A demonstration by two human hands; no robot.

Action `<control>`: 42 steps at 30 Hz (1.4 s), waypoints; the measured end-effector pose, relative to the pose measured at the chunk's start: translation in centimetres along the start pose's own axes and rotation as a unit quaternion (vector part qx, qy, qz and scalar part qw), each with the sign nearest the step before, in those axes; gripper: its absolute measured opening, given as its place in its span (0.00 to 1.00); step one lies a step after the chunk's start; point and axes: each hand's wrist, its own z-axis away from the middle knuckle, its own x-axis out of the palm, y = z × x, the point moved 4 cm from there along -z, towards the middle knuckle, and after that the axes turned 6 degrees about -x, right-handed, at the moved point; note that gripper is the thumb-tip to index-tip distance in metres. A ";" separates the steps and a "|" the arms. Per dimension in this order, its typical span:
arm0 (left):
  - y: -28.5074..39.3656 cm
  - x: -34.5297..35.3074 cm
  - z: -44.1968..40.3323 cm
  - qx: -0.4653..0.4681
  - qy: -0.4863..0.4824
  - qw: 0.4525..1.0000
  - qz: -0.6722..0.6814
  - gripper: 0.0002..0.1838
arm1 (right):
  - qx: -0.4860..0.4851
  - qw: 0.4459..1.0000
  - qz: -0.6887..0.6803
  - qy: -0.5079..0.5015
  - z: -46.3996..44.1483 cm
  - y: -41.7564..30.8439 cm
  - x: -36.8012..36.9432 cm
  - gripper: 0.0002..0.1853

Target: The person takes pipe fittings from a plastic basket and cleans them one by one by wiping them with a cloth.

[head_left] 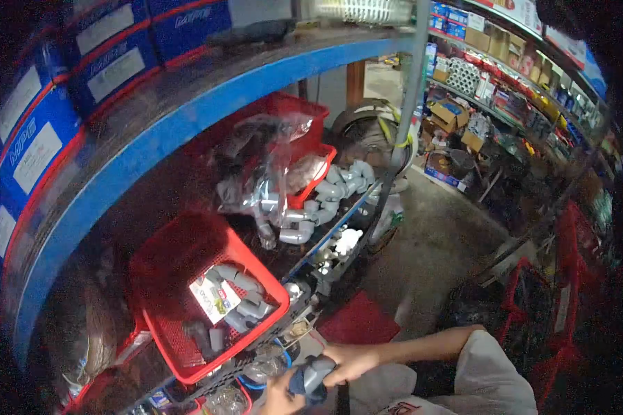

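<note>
At the bottom of the head view, my left hand (282, 395) and my right hand (353, 361) come together around a grey plastic pipe fitting (317, 373). My left hand is closed on its lower side, where a dark blue piece, possibly cloth, wraps against it. From the right, my right hand grips the fitting's upper side, with the thumb along it. Just beyond my hands stands a red plastic basket (187, 377) with several grey pipe fittings (255, 306) inside. A printed white card (214, 299) lies on top of them.
A blue shelf beam (208, 111) crosses above the basket, with blue boxes (38, 155) stacked on it. Loose grey elbow fittings (298, 232), a clear plastic bag (256, 166) and another red basket (325, 162) sit further back. Stocked shelves (491, 86) stand across the aisle.
</note>
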 end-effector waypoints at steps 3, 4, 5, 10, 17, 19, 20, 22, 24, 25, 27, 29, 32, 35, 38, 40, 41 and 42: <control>-2.3 0.7 -0.6 -0.028 0.082 0.984 0.156 0.19 | -0.184 0.974 0.135 -0.005 -1.0 -2.2 -2.1 0.13; -2.8 0.9 -0.9 -0.061 0.067 0.977 0.192 0.19 | -0.253 0.948 0.183 0.050 -1.1 -2.0 -2.9 0.15; -2.0 0.5 -1.8 -0.060 0.062 0.978 0.190 0.18 | -0.250 0.948 0.197 0.011 -1.6 -2.5 -3.2 0.17; -3.8 2.5 -2.4 -0.241 -0.075 0.813 0.525 0.17 | -0.282 0.839 0.464 0.022 -0.7 -8.1 -3.7 0.18; -3.3 1.3 -2.2 -0.316 -0.179 0.786 0.500 0.20 | -0.442 0.665 0.602 0.015 -0.3 -7.6 -3.4 0.26; -1.9 -0.8 -3.6 -0.096 -0.208 0.961 0.158 0.22 | -0.371 0.735 0.566 0.035 -0.9 -7.9 -3.7 0.33; -1.1 -1.7 -3.8 -0.098 -0.204 0.961 0.160 0.22 | -0.342 0.781 0.519 0.063 -1.1 -8.2 -3.7 0.36; 0.4 -3.9 -4.1 -0.042 -0.079 0.990 -0.111 0.19 | -0.337 0.827 0.430 0.137 -1.0 -9.1 -4.1 0.40; 0.7 -4.5 -4.0 0.051 -0.047 0.985 -0.161 0.21 | -0.217 0.938 0.266 0.048 -0.7 -9.3 -4.8 0.40; 1.6 -4.8 -3.8 0.105 -0.026 0.964 -0.243 0.19 | -0.122 0.982 0.140 -0.016 -0.7 -8.2 -5.0 0.37; 2.4 -4.8 -3.5 0.193 -0.003 0.903 -0.383 0.16 | -0.001 0.993 0.004 -0.120 -0.3 -7.1 -4.3 0.28; 2.5 -4.7 -3.2 0.236 0.017 0.887 -0.397 0.15 | 0.097 0.977 -0.095 -0.167 0.1 -5.7 -3.2 0.26; 3.0 -4.0 -2.4 0.297 0.032 0.857 -0.419 0.15 | 0.209 0.929 -0.226 -0.206 1.0 -2.7 -1.0 0.25; 2.7 -3.6 -2.0 0.290 0.021 0.885 -0.363 0.16 | 0.229 0.928 -0.228 -0.185 1.0 -2.4 -0.3 0.23; 0.4 -2.6 -1.7 0.169 -0.009 0.965 -0.200 0.18 | 0.157 0.965 -0.141 -0.153 0.8 -2.1 -0.6 0.18; -0.7 -2.0 -1.6 0.113 -0.017 0.990 -0.084 0.20 | 0.080 0.983 -0.084 -0.140 0.6 -2.7 -0.8 0.16; -1.3 -1.9 -1.9 0.056 -0.013 0.998 0.001 0.19 | 0.017 0.994 0.005 -0.107 0.4 -3.6 -1.2 0.17; -1.7 -1.8 -2.3 -0.002 -0.009 0.996 0.085 0.18 | -0.044 0.992 0.094 -0.073 0.2 -4.3 -1.5 0.17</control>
